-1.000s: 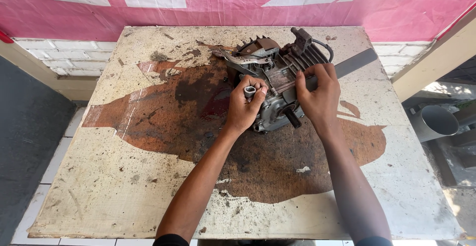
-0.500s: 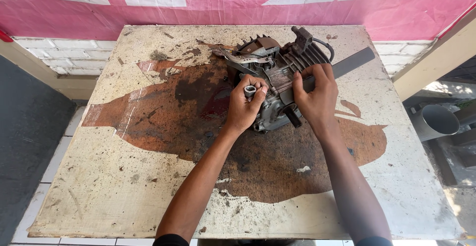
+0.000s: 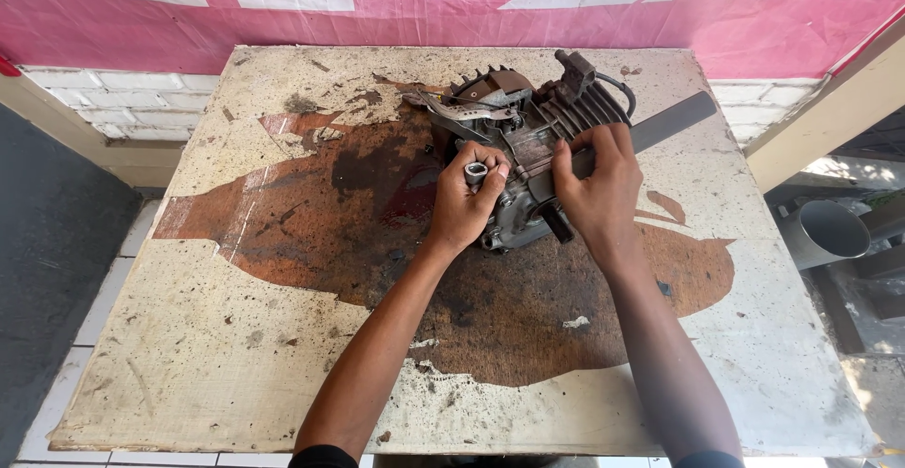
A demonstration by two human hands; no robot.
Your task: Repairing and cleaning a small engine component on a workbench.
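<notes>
While right hand (image 3: 594, 180) steadies engine (image 3: 528, 138), left fingers (image 3: 485, 180) apparently pinch sleeve (image 3: 475, 173).

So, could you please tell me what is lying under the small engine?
The small engine rests on a worn board with a large dark brown stain. The contact patch is hidden by the engine, the left hand and right hand.

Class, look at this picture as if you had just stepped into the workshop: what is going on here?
A person works with both bare hands on a small engine that sits on a stained, worn board table. The left hand pinches a small grey metal sleeve against the engine's near side. The right hand lies across the engine body beside a flat dark bar that sticks out to the right. A grey pipe lies off the table.
</notes>
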